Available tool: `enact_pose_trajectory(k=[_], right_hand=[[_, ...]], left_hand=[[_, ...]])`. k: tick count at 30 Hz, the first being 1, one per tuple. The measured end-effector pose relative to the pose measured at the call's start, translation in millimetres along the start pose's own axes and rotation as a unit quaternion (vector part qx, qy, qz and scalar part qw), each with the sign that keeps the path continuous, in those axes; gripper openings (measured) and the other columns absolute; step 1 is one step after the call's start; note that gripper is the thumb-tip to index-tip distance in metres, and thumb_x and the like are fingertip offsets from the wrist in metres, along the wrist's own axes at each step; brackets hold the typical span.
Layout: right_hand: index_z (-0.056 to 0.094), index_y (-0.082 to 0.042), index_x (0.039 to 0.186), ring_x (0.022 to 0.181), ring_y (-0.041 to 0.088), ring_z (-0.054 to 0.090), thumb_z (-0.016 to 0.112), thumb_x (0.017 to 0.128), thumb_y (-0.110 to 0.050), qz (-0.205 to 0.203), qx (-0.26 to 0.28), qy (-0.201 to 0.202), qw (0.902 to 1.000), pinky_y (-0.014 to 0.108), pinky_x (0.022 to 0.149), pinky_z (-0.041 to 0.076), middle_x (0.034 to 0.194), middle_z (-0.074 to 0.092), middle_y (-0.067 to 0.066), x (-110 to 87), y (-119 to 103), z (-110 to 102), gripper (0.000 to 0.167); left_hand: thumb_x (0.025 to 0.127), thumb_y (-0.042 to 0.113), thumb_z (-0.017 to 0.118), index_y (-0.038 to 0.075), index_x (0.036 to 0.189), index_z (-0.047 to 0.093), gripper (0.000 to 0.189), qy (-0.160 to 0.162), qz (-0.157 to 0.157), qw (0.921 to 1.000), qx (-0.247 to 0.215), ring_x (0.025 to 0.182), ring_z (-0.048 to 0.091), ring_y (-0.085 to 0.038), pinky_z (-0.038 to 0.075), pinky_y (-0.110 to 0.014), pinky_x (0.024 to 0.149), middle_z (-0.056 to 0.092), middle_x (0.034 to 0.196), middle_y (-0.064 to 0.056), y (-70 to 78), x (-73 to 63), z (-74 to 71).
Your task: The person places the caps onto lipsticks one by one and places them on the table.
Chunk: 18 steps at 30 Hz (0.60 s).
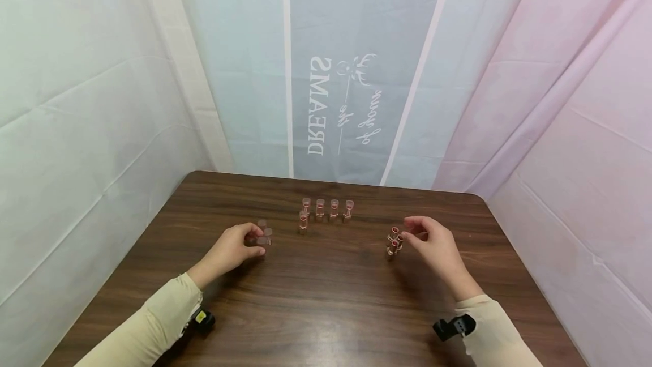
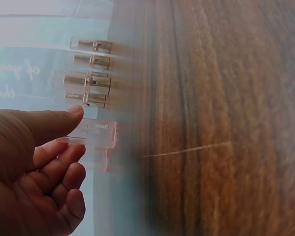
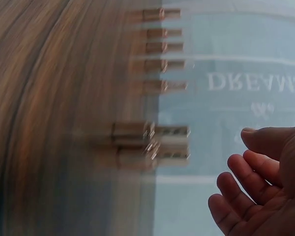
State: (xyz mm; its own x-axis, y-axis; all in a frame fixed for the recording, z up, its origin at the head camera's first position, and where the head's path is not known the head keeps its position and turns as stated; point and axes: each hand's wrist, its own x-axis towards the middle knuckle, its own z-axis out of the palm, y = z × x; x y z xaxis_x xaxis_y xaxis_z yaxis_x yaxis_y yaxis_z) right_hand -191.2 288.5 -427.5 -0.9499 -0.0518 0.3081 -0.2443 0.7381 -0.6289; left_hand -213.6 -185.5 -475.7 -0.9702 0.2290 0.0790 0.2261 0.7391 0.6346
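Three clear lipstick caps (image 1: 267, 232) are grouped at the left of the table. My left hand (image 1: 236, 247) pinches one clear cap (image 2: 99, 133) by its upper end, between thumb and fingers; another cap (image 2: 99, 160) stands just behind it. My right hand (image 1: 432, 243) holds nothing, its thumb and fingers apart, just right of three uncapped lipsticks (image 1: 393, 248) standing close together. In the right wrist view the hand (image 3: 258, 182) is apart from these uncapped lipsticks (image 3: 132, 130), which look blurred; only two show plainly.
A row of several capped lipsticks (image 1: 334, 208) stands towards the back middle, with one more lipstick (image 1: 303, 221) in front of its left end. The brown wooden table (image 1: 326, 299) ends at a hanging printed cloth (image 1: 346, 27). White cloth walls (image 1: 76, 101) flank both sides.
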Motion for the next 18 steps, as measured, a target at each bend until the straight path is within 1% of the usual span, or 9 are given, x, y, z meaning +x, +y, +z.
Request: enact_pose_trajectory(k=[6,10,13,16,18], right_hand=[[0.069,-0.004,0.124,0.099,0.023,0.066,0.071,0.098,-0.018,0.038,-0.005,-0.021,0.999,0.03,0.081,0.053,0.111,0.073,0.01,0.9,27.5,-1.5,0.03],[0.068,-0.002,0.125,0.1,0.024,0.066,0.072,0.097,-0.018,0.056,0.002,-0.044,0.9975,0.031,0.08,0.053,0.115,0.072,0.012,2.5,41.7,4.6,0.032],[0.069,-0.001,0.123,0.098,0.025,0.067,0.074,0.095,-0.016,0.058,0.006,-0.056,0.9968,0.03,0.078,0.053,0.113,0.073,0.014,2.3,49.2,11.0,0.032],[0.07,-0.002,0.12,0.096,0.024,0.068,0.077,0.093,-0.016,0.061,0.005,-0.061,0.9962,0.029,0.076,0.053,0.11,0.073,0.012,1.9,53.1,17.4,0.031],[0.071,-0.003,0.118,0.096,0.023,0.068,0.078,0.092,-0.016,0.061,0.005,-0.068,0.9958,0.029,0.076,0.053,0.108,0.074,0.011,1.9,54.7,21.4,0.03]], left_hand=[[0.088,0.024,0.083,0.017,0.107,0.071,0.024,-0.001,0.002,0.9999,-0.012,0.094,0.062,-0.015,0.051,-0.04,0.084,0.069,0.1,0.003,-2.1,0.2,3.1],[0.088,0.025,0.083,0.017,0.106,0.071,0.023,0.003,0.01,0.9999,-0.011,0.091,0.062,-0.014,0.052,-0.039,0.082,0.069,0.099,0.004,-2.6,-0.7,2.6],[0.088,0.025,0.083,0.018,0.106,0.071,0.022,0.002,0.013,0.9998,-0.012,0.09,0.062,-0.014,0.052,-0.038,0.081,0.069,0.098,0.005,-2.2,-2.0,1.1],[0.088,0.026,0.083,0.02,0.105,0.072,0.022,0.003,0.016,0.9997,-0.017,0.089,0.062,-0.013,0.052,-0.037,0.08,0.069,0.097,0.006,-0.2,-3.5,-1.4],[0.088,0.026,0.083,0.019,0.105,0.072,0.021,0.006,0.026,0.9995,-0.017,0.088,0.062,-0.012,0.052,-0.036,0.079,0.069,0.096,0.007,1.4,-4.2,-4.1]])
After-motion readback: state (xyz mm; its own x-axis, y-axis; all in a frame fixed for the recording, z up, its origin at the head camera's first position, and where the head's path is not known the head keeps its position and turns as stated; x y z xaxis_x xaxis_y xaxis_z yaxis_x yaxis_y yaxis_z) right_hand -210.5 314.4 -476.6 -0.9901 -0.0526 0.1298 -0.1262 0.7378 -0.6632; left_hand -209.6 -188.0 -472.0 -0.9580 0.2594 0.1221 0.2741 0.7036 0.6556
